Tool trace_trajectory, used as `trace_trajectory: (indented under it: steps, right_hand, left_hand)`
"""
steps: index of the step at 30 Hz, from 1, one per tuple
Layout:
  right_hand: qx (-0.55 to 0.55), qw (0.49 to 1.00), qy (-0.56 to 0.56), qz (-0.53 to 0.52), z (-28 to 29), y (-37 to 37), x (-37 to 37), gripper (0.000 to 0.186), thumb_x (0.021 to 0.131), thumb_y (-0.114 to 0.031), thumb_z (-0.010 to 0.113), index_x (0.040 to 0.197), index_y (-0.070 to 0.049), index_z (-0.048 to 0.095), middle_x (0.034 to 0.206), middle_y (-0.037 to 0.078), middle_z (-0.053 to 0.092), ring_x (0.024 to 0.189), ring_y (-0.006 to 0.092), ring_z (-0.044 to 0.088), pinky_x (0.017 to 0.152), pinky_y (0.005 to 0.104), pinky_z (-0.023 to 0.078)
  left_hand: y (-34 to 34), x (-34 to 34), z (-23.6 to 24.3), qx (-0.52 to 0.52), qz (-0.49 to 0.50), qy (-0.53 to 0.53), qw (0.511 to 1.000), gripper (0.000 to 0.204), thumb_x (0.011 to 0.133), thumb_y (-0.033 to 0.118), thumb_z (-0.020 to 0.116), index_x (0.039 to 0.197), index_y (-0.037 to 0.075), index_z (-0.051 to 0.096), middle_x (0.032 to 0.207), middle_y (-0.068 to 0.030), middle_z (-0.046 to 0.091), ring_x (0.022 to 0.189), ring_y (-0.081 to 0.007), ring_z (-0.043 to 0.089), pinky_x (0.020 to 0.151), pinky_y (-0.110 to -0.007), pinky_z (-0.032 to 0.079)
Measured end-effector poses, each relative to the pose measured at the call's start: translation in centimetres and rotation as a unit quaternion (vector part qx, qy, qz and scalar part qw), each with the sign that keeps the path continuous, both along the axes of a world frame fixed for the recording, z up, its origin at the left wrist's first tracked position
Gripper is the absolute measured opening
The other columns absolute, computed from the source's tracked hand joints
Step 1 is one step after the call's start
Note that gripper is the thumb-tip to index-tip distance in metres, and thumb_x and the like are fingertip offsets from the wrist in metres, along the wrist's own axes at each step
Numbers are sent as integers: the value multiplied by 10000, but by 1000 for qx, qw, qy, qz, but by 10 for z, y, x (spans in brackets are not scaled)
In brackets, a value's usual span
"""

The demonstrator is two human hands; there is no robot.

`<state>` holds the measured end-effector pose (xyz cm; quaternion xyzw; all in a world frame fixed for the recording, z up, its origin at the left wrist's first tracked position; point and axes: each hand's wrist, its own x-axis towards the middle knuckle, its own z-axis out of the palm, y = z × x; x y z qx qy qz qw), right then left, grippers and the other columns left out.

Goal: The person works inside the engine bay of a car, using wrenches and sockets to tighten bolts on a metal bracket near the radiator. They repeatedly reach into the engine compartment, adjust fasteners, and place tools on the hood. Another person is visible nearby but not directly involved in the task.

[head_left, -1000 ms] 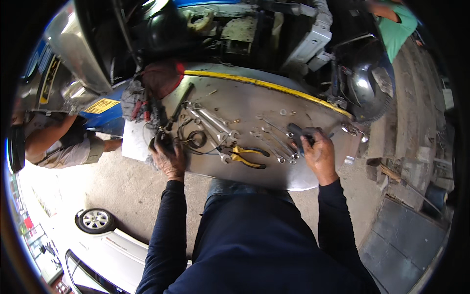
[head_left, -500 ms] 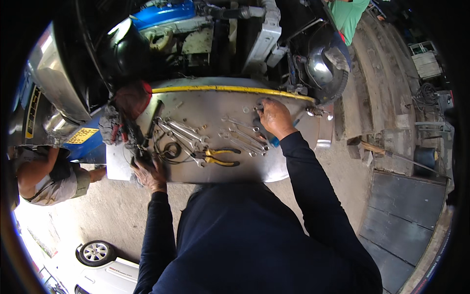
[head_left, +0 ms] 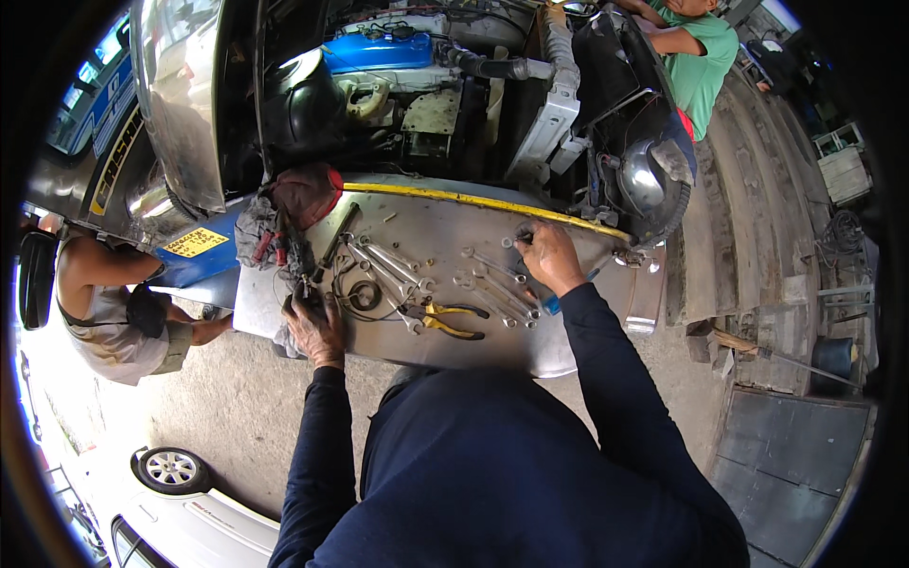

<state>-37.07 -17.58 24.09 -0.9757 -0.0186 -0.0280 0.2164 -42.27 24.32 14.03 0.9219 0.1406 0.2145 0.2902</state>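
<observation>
A metal panel (head_left: 398,350) serves as the surface between my arms. My right hand (head_left: 551,257) rests over its right side, fingers closed round a small dark thing that they mostly hide. Several silver wrenches (head_left: 511,301) lie just left of that hand. My left hand (head_left: 315,333) reaches over the panel's left edge, fingers apart, touching the end of a dark grey rag (head_left: 254,222). Right of it are pliers (head_left: 453,320) with yellow and black handles, a coil of black wire (head_left: 364,295) and more wrenches (head_left: 386,270). A dark bar-shaped tool (head_left: 339,235) lies above them.
Beyond a yellow strip (head_left: 492,201) lies an open engine bay with a blue cover (head_left: 379,53). A person in green (head_left: 705,66) leans in at the far right; another person (head_left: 109,303) is at the left. A red cloth (head_left: 308,194) and a blue-handled tool (head_left: 553,304) lie nearby.
The view has shifted, showing more of the engine bay and the person in green. My right hand sits slightly closer to the small metal ring. My left hand stays by the rag.
</observation>
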Motion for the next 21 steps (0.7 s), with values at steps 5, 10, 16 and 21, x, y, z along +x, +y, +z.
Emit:
trace_trajectory:
  steps: [5,10,16,21]
  right_hand:
    - [277,956,75,-64,20,13,-29,215,842,-116,718,1024,-3,732,955,182,744,870,318,724,817,377,567]
    - [246,967,44,-52,19,10,-44,219,890,-98,724,1078,14,709,876,82,720,721,144,677,686,292,560]
    - [291,952,49,-83,11,8,-53,198,872,-87,717,1047,7,712,878,95,725,766,164,693,712,308,559]
    - [191,981,9,-35,15,16,-53,191,824,-97,733,992,-9,714,946,150,718,872,287,705,794,379,558]
  left_hand:
    - [0,1,-2,4,6,21,1000,647,914,420,693,1406,51,494,1340,-249,483,1239,-459,504,1039,-513,424]
    - [-1,2,-2,8,13,29,999,662,901,426,704,1406,51,496,1346,-252,486,1244,-462,503,1046,-519,419]
    - [-2,1,2,-1,24,60,998,671,897,412,708,1420,52,492,1350,-248,488,1258,-456,498,1050,-515,418]
    - [-2,2,6,9,10,40,999,686,894,413,716,1420,37,487,1340,-246,491,1258,-453,498,1057,-512,411]
